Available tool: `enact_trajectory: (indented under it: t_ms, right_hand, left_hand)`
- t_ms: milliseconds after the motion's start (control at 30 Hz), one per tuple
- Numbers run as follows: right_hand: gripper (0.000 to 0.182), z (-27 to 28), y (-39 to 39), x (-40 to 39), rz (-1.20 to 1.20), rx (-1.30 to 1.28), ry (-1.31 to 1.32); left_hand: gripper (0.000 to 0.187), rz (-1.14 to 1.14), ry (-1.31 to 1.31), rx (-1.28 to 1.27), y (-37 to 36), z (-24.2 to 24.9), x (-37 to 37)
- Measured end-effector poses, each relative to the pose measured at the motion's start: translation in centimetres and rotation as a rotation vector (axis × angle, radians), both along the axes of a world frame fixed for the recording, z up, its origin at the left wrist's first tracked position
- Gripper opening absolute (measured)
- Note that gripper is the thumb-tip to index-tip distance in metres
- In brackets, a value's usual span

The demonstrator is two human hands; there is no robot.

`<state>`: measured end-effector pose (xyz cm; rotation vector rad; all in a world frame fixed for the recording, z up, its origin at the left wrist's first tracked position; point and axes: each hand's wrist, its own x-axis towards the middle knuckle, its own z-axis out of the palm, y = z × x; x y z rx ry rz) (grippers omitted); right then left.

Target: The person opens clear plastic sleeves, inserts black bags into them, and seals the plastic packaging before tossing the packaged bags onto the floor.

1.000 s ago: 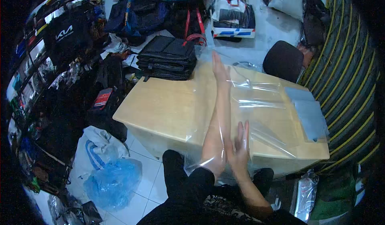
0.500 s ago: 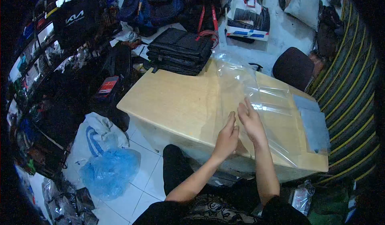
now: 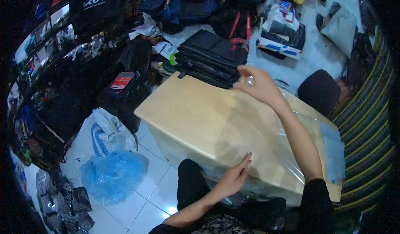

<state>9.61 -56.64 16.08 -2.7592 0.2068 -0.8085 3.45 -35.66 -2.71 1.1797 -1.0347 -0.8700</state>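
Observation:
My right hand reaches across the table to the right side of a stack of black fabric bags. Its thumb and forefinger are apart, right at the stack's edge. My left hand is open at the table's near edge, fingers extended and nothing held. A clear plastic sheet or bag lies flat on the right part of the wooden tabletop, partly hidden under my right forearm.
Bluish plastic sheets lie at the table's right end. A dark stool seat stands behind it. On the floor at left are a blue plastic bag and a white sack. A box stands beyond the table.
My right hand has left the clear plastic and moved forward to the black bags. The left hand has drawn back to the near edge. The view has shifted slightly.

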Motion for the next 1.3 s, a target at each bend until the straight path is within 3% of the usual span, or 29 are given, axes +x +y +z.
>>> enact_trajectory:
  t_ms: [67, 100, 167, 200, 300, 333, 367, 400, 433, 567, 667, 767, 833, 900, 967, 1000, 1033, 1100, 1133, 1233, 1300]
  right_hand:
    - [0.077, -1.3, -4.8, 7.2, -0.048, -0.153, 0.09]
    - [0.085, -2.3, -6.5, 9.9, -0.065, -0.225, 0.098]
    - [0.093, -4.0, -8.8, 13.7, -0.165, -0.265, 0.251]
    - [0.097, -4.7, -9.9, 15.3, -0.215, -0.289, 0.326]
    - [0.087, -5.5, -11.8, 16.9, -0.193, -0.274, 0.456]
    - [0.081, -5.8, -12.0, 17.0, -0.185, -0.316, 0.414]
    - [0.075, -6.1, -12.1, 16.8, -0.179, -0.357, 0.374]
    - [0.068, -6.1, -12.1, 16.6, -0.175, -0.401, 0.334]
    - [0.064, -5.6, -11.7, 16.4, -0.197, -0.42, 0.353]
    - [0.052, -4.8, -8.7, 14.4, -0.239, -0.569, 0.341]
    - [0.051, -4.1, -1.7, 11.4, -0.296, -0.587, 0.403]
    - [0.049, -6.8, 3.8, 7.5, -0.228, -0.599, 0.341]
    - [0.05, -8.7, 5.7, 5.3, -0.047, -0.574, 0.231]
    - [0.057, -5.3, 6.6, 3.6, -0.001, -0.143, 0.253]
    - [0.076, -3.5, 3.8, 3.7, -0.076, -0.044, -0.12]
    - [0.087, -2.6, 2.0, 4.0, -0.089, -0.007, -0.167]
    - [0.099, -1.9, 0.6, 4.6, -0.097, 0.03, -0.216]
    - [0.114, -0.6, 1.0, 5.1, 0.323, 0.714, -0.037]
    - [0.114, -0.3, 2.3, 5.0, 0.583, 0.818, -0.025]
    - [0.094, 0.1, 7.6, 2.1, 0.657, 0.94, 0.182]
    - [0.08, 0.2, 10.8, 1.2, 0.639, 0.993, 0.146]
  left_hand:
    - [0.05, -0.038, -0.095, 0.06, 0.6, 0.6, 1.5]
    - [0.049, -0.087, -0.019, 0.074, 0.5, 0.1, 2.1]
    - [0.05, -0.186, 0.133, 0.097, 0.8, -2.1, 2.6]
    - [0.05, -0.19, 0.037, 0.076, 0.9, -2.5, 2.9]
    - [0.046, -0.402, 0.128, 0.109, 3.1, -1.1, 6.0]
    - [0.042, -0.402, 0.013, 0.113, 3.6, -0.1, 7.7]
    - [0.039, -0.315, -0.031, 0.131, 4.3, 1.1, 9.4]
    - [0.039, -0.304, 0.12, 0.195, 4.5, 3.8, 11.5]
    - [0.039, -0.252, 0.441, 0.031, 3.8, 2.3, 13.1]
    - [0.048, 0.365, 0.679, -0.193, -3.4, 4.6, 21.2]
    - [0.048, 0.742, 0.797, -0.097, -8.7, 7.9, 25.6]
    - [0.051, 0.42, 0.944, -0.466, -11.4, 7.9, 29.2]
    - [0.052, 0.564, 0.827, -0.564, -13.3, 3.0, 32.8]
    - [0.055, 0.627, 0.707, -0.624, -8.6, 4.5, 30.2]
    - [0.054, 0.637, 0.585, -0.639, -3.1, 4.8, 29.3]
    - [0.054, 0.666, 0.643, -0.418, 0.7, 6.0, 28.7]
    - [0.053, 0.618, 0.547, -0.524, 3.7, 5.8, 29.0]
    - [0.053, 0.566, 0.322, -0.705, 8.4, 8.0, 27.7]
    - [0.053, 0.627, 0.27, -0.666, 10.6, 8.4, 27.6]
    - [0.053, 0.815, 0.188, -0.509, 15.4, 10.5, 25.1]
    - [0.053, 0.939, 0.144, -0.426, 17.3, 11.5, 23.2]
